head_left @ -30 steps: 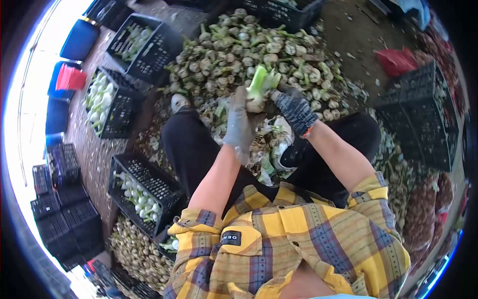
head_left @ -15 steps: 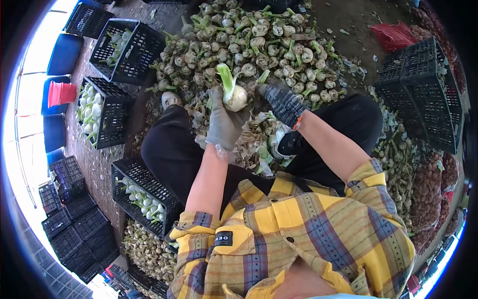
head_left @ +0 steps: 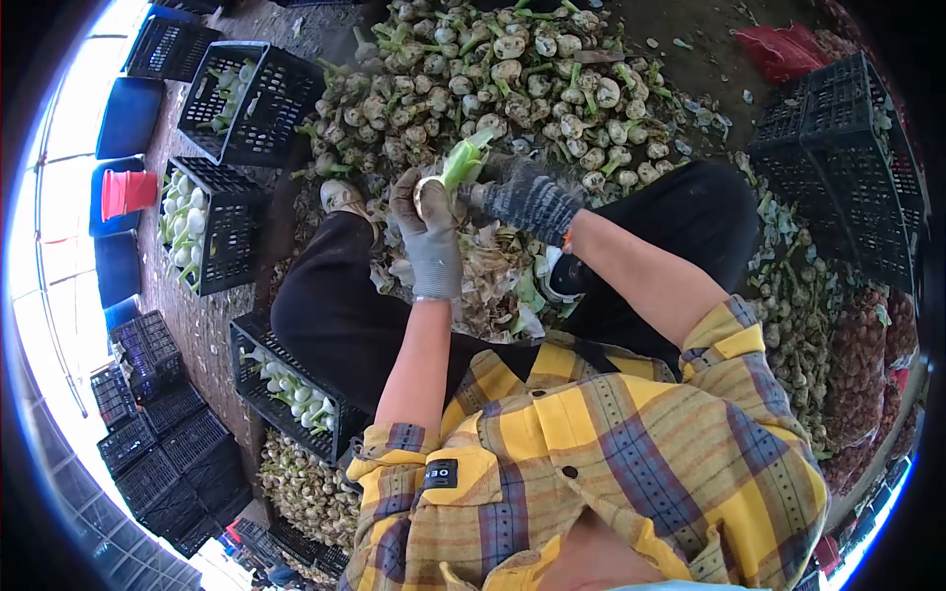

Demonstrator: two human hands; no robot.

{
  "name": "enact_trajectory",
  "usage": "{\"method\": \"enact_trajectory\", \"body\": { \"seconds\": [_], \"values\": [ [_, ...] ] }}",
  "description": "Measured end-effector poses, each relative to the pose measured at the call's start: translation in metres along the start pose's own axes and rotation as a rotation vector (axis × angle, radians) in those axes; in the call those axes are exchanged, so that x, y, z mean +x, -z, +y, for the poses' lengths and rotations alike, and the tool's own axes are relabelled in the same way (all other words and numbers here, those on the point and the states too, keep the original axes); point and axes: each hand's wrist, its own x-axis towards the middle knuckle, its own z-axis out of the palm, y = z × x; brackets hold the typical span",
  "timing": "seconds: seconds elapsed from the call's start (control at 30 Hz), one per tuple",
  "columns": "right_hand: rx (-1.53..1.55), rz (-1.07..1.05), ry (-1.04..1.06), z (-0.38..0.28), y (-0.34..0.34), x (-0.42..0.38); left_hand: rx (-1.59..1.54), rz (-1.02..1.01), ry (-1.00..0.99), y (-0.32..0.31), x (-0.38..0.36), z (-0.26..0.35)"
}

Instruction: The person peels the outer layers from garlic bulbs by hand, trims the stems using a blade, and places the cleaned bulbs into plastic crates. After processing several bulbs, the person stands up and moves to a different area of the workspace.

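1. Head view: the left hand (head_left: 426, 231), in a grey glove, is curled around a pale bulb (head_left: 428, 194), fingers bent and thumb closed in, so that only part of the bulb shows.

2. The bulb is raised in front of the person, above the ground between the legs; its green stem (head_left: 461, 163) sticks out past the fingers, slanting up and toward the right hand.

3. The right hand (head_left: 524, 197), in a dark speckled knit glove, is just beside the bulb, its fingers bent and its nearest fingertips close to the base of the stem. Whether they touch it, how tightly they are closed, or whether they grip anything, I cannot tell. An orange band (head_left: 568, 239) shows at the wrist.

4. Below both hands, loose peelings (head_left: 491, 281) litter the ground between the person's dark trouser legs (head_left: 340, 295).

5. Beyond the hands spreads a large heap of soil-marked bulbs (head_left: 424, 103), many with green stems.

6. By the left thigh stands a black crate (head_left: 254, 333) with cleaner white bulbs (head_left: 299, 392) in it; farther out on that side, another crate (head_left: 232, 236) carries more of them.

7. On the right stands a tall dark crate (head_left: 838, 172), well apart from either hand.
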Motion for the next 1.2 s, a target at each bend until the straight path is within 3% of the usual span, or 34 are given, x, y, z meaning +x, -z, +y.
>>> {"method": "enact_trajectory", "body": {
  "seconds": [0.1,0.2,0.23,0.3,0.33,0.4,0.5,0.6,0.63,0.7,0.8,0.83,0.93,0.97,1.07,1.2],
  "values": [
    [-0.252,0.014,0.032,-0.001,0.002,-0.001,0.054,0.009,-0.115,0.005,0.006,-0.02],
    [-0.261,0.057,0.078,0.01,0.002,-0.004,0.007,-0.041,0.038,0.007,0.008,-0.019],
    [-0.24,0.075,0.097,0.014,0.003,-0.004,-0.129,-0.071,0.176,0.005,0.008,-0.012],
    [-0.084,0.128,-0.064,0.012,0.001,-0.005,-0.402,-0.128,0.455,-0.002,0.005,0.006],
    [-0.004,0.153,-0.144,0.01,0.0,-0.006,-0.412,-0.17,0.487,0.0,0.007,0.003],
    [-0.136,0.179,-0.134,0.004,0.004,-0.008,-0.435,-0.259,0.553,0.005,0.015,-0.009],
    [-0.378,0.227,-0.115,-0.007,0.007,-0.01,0.02,-0.094,0.275,-0.002,0.004,-0.004],
    [-0.457,0.247,-0.084,-0.015,0.007,-0.013,0.105,-0.024,0.126,0.003,0.003,-0.021],
    [-0.451,0.248,-0.071,-0.016,0.006,-0.013,0.012,-0.072,0.223,0.004,0.002,-0.02],
    [-0.338,0.198,0.024,-0.007,0.005,-0.012,-0.177,-0.165,0.415,0.008,0.002,-0.017],
    [0.02,0.142,0.166,0.001,-0.005,-0.015,-0.31,-0.122,0.471,0.006,0.011,-0.028],
    [0.172,0.127,0.213,-0.006,-0.008,-0.015,-0.359,-0.017,0.534,0.001,0.013,-0.018],
    [0.969,0.162,-0.076,-0.025,0.007,-0.017,-0.709,0.02,0.52,0.018,0.034,-0.022],
    [0.97,0.219,-0.173,-0.02,0.018,-0.009,-0.605,0.06,0.482,0.024,0.033,-0.017],
    [0.422,0.185,-0.156,-0.029,0.025,-0.01,-0.641,0.065,0.457,0.039,0.038,-0.01],
    [-0.574,-0.303,-0.332,-0.035,0.015,-0.013,-0.195,0.135,0.246,0.029,0.02,0.006]
  ]
}}
